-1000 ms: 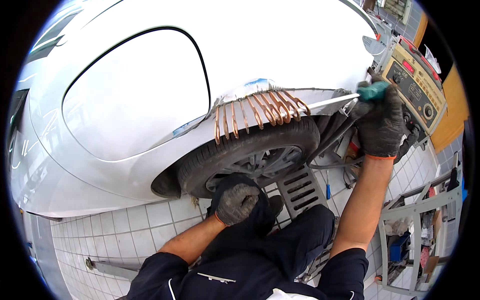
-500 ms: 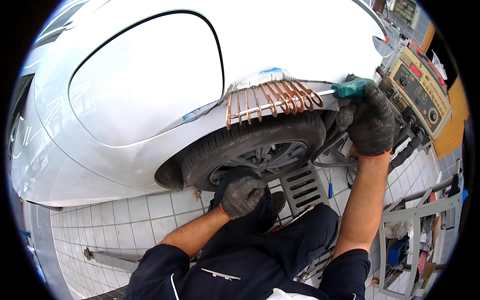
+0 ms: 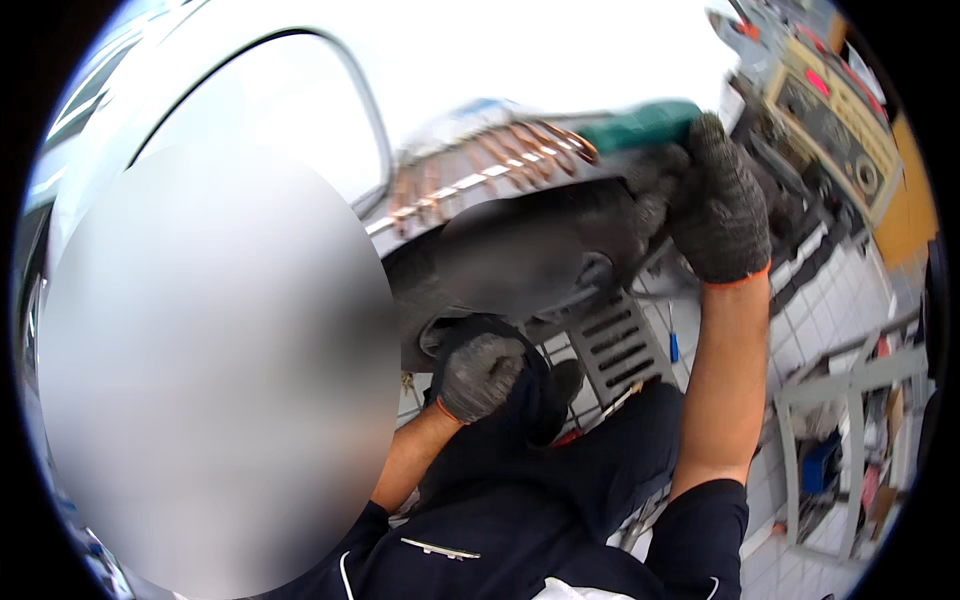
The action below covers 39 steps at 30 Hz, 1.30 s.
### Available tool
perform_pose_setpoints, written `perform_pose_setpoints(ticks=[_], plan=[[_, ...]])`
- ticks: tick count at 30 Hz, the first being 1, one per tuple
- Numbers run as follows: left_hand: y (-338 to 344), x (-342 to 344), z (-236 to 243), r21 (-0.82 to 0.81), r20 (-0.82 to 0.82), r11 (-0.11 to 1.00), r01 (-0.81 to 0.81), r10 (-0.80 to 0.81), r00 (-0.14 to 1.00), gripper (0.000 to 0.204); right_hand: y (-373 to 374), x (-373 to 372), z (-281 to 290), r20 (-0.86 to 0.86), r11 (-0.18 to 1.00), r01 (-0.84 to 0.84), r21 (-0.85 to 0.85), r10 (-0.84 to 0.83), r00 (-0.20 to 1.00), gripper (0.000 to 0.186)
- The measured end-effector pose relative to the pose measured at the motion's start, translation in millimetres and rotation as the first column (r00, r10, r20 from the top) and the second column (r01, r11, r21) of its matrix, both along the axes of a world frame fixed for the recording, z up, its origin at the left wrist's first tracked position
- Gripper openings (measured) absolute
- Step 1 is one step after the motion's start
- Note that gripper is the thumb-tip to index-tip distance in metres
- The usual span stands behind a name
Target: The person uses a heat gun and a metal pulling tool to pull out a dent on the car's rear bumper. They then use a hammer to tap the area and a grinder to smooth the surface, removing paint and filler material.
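Observation:
My right hand, in a dark glove with an orange cuff, is closed on the green handle of a screwdriver. Its metal shaft runs left through a row of copper-coloured rings. The rings stand along the edge of the white car panel, just above the wheel arch. My left hand, gloved alike, rests in a fist on my bent knee, in front of the wheel; nothing shows in it. Motion smears the rings and handle.
A panelled machine with a knob and red display stands at the right, cables beside it. Below are a slotted floor grate, a small blue-handled tool and a grey metal cart. A blurred oval hides much of the left.
The view has shifted, and the car and rings sit further left. My right hand has pulled the screwdriver handle down and closer to the rings' right end. My left hand stays on the knee.

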<state>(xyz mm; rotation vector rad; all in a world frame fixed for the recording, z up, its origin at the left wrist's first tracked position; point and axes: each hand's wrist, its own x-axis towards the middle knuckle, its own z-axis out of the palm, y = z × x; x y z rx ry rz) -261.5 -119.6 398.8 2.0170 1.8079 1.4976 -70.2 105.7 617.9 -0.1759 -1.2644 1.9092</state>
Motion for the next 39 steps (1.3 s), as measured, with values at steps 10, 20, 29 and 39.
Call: perform_pose_setpoints(ticks=[10, 20, 29, 39], plan=[[96, 163, -86, -0.502, 0.547, 0.821, 0.271, 0.059, 0.835, 0.026, 16, 215, -156, 0.757, 0.999, -0.044, 0.019, 0.014, 0.653, 0.039], [162, 289, -439, -0.993, -0.075, -0.079, -0.088, -0.152, 0.986, 0.07, -24, 500, -412, 0.779, 0.84, 0.38, -0.388, 0.077, 0.623, 0.031], [238, 246, -470, -0.927, 0.088, -0.251, -0.278, -0.868, 0.488, 0.064, -214, 495, -549, 0.794, 0.875, 0.396, -0.277, 0.44, -0.418, 0.059], [425, 351, -322, -0.914, 0.279, -0.382, -0.137, -0.837, 0.472, 0.037, -278, 417, -621, 0.931, 0.708, 0.656, -0.263, 0.364, -0.02, 0.052]])
